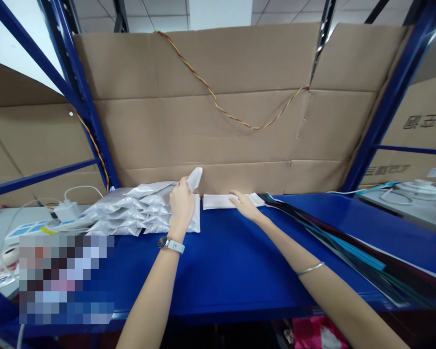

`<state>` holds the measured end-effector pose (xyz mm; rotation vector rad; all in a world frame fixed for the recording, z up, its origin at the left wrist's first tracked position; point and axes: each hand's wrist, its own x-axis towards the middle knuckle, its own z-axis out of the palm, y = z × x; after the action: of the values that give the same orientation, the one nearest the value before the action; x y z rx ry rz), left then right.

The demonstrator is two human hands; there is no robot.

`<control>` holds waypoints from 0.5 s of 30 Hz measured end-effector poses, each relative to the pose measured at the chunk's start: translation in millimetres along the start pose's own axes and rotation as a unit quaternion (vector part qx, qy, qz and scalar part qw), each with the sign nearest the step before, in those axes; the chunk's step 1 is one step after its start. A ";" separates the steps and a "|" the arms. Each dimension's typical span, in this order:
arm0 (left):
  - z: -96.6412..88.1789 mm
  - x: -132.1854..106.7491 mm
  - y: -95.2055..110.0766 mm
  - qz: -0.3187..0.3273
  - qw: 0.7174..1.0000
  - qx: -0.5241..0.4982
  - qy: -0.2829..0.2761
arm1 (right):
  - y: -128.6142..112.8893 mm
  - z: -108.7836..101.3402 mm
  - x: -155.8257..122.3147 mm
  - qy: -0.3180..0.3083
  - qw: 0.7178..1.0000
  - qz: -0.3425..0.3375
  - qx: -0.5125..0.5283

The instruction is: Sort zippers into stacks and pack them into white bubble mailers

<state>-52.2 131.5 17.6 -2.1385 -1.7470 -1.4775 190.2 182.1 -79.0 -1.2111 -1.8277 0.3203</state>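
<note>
My left hand, with a watch on its wrist, is closed on a white plastic bag whose upper end sticks up beyond the fingers. It is at the right end of piled silvery-white padded packets, partly hiding them. My right hand has its fingers stretched out over a flat white stack along the back of the shelf. The stack looks like folded bags or sheets; its exact kind is unclear. Right of that hand lie long flat strips in black, teal, blue and maroon.
A blue shelf carries everything, with blue metal posts at both sides. Cardboard closes off the back, and a twisted red-yellow wire hangs across it. A power strip with a white charger is at left.
</note>
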 end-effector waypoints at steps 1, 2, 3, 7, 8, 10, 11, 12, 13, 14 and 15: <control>-1.1 1.8 1.6 0.005 0.999 -0.036 0.011 | -6.8 0.2 2.3 0.011 0.999 -0.001 0.034; -1.4 3.4 2.6 0.012 0.997 -0.074 0.015 | -12.9 0.1 4.4 0.023 0.998 -0.001 0.066; -0.9 4.5 3.1 0.018 0.993 -0.112 0.014 | -17.7 -0.4 6.1 0.037 0.995 0.001 0.097; 6.9 4.9 0.8 0.025 0.969 -0.246 -0.010 | -19.0 -6.9 8.9 0.135 0.972 0.044 0.186; 9.5 4.4 -0.7 0.022 0.962 -0.271 -0.016 | -15.4 -9.9 8.6 0.157 0.964 0.062 0.204; 14.3 3.5 -4.5 0.013 0.950 -0.312 -0.028 | -6.7 -16.8 7.1 0.180 0.950 0.098 0.236; 16.6 3.1 -6.6 0.007 0.944 -0.327 -0.034 | -2.7 -20.3 6.0 0.182 0.944 0.112 0.250; 18.8 2.8 -8.9 0.001 0.939 -0.341 -0.041 | 0.5 -23.4 4.9 0.181 0.939 0.124 0.265; 21.0 2.5 -11.0 -0.006 0.935 -0.352 -0.047 | 2.7 -26.0 3.8 0.179 0.935 0.133 0.277; 23.2 2.2 -13.0 -0.013 0.931 -0.361 -0.053 | 3.8 -27.8 2.7 0.174 0.931 0.140 0.289; 25.4 1.9 -14.7 -0.020 0.927 -0.368 -0.060 | 4.0 -28.9 1.6 0.167 0.928 0.146 0.299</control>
<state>-47.4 151.9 -2.9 -2.5435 -1.3939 -2.3463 215.1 178.2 -64.3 -1.0164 -1.1292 0.7319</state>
